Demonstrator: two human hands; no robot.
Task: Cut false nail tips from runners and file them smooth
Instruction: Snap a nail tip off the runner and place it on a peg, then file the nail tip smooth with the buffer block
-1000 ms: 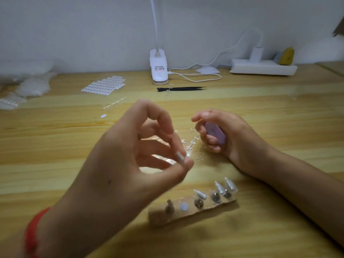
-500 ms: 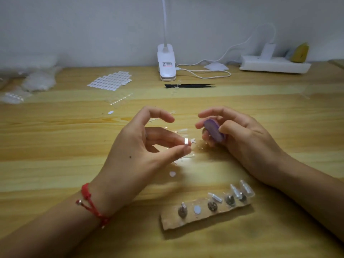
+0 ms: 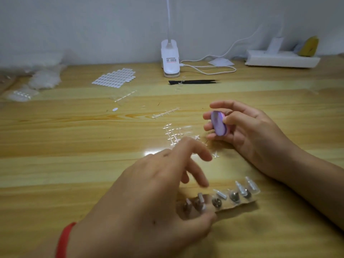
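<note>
We cannot tell our blurred left grip's (image 3: pixel 149 192) hold; the runners (image 3: pixel 172 135) lie just beyond it, left of our right grip (image 3: pixel 247 133) clasping the file (image 3: pixel 218 123).

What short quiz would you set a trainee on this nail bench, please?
1. True or false: the right hand holds the purple file.
2. The left hand is at: A the power strip, B the sticker sheet, C the cardboard strip.
3. Which black tool lies just in front of the lamp?

Key: 1 true. 2 C. 3 tweezers.
</note>
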